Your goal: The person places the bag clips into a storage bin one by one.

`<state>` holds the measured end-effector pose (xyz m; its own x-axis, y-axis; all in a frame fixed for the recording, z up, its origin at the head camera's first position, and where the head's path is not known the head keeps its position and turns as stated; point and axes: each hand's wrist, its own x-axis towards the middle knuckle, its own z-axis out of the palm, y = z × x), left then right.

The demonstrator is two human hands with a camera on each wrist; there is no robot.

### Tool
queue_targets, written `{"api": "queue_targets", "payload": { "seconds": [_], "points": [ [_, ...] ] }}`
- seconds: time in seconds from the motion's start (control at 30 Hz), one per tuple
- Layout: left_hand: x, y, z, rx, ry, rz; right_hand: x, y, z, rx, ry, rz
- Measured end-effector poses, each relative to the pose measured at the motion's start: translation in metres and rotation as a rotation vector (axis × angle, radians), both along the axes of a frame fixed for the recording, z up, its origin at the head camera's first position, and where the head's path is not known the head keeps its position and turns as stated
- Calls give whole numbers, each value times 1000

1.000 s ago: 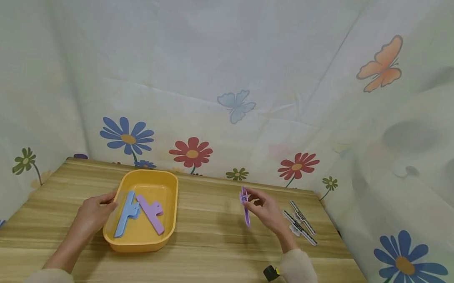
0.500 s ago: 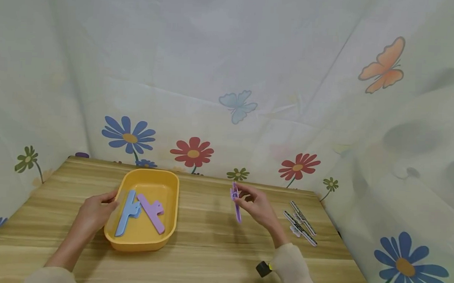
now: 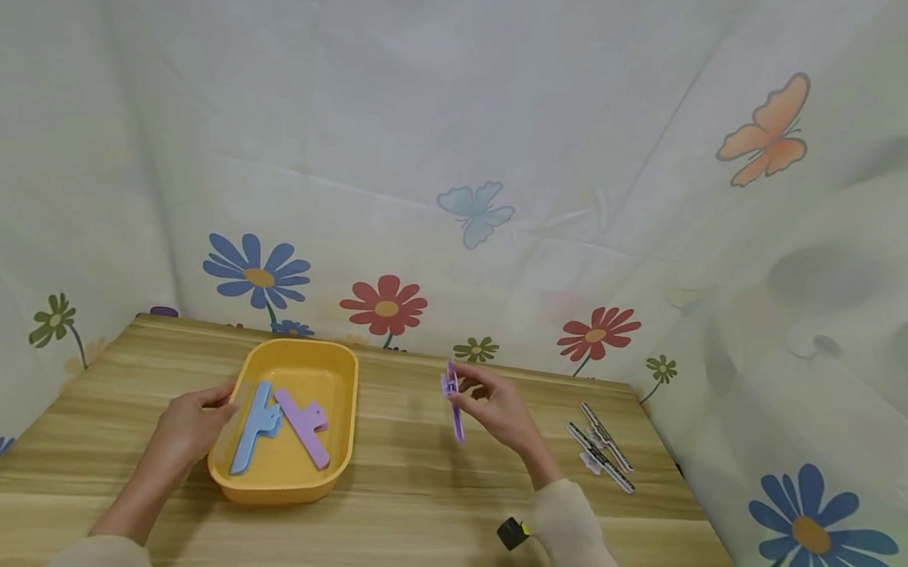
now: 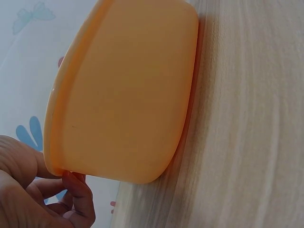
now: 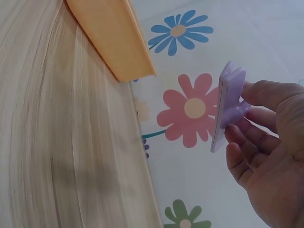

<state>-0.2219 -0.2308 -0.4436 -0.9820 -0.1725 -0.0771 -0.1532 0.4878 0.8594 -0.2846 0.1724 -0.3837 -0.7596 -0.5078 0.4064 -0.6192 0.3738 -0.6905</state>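
A yellow plastic basin (image 3: 344, 430) stands on the left of the wooden table. My left hand (image 3: 189, 429) pinches its left rim, and the left wrist view shows thumb and fingers at the rim's corner (image 4: 54, 168). Inside the basin lie a blue bag clip (image 3: 249, 431) and a pinkish-purple bag clip (image 3: 302, 428), side by side at an angle. To the right of the basin, my right hand (image 3: 495, 406) holds a purple bag clip (image 5: 230, 102) above the table, pinched at its handle between thumb and fingers. The clip hangs with its long bar roughly upright.
Two black-and-white patterned clips (image 3: 601, 460) lie on the right of the table (image 3: 401, 499). Printed fabric walls (image 3: 352, 188) with flowers and butterflies close in the back and sides. A small purple object (image 3: 163, 312) sits at the back left corner.
My right hand has carried the purple bag clip leftward toward the basin. My left hand stays on the rim, and the basin and the clips in it look unmoved.
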Motion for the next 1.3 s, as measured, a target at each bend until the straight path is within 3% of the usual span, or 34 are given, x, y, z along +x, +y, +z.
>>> {"api": "queue_targets", "payload": {
  "seconds": [0.5, 0.77, 0.87, 1.3],
  "points": [
    [0, -1, 1, 5, -3, 7, -2, -25, 2, 0, -30, 67],
    [0, -2, 0, 3, -12, 9, -23, -38, -20, -5, -9, 69],
    [1, -1, 0, 0, -9, 9, -24, -43, -22, -2, -11, 69],
    [-1, 0, -1, 10, -20, 17, 3, -70, 13, 9, 0, 104]
  ]
}}
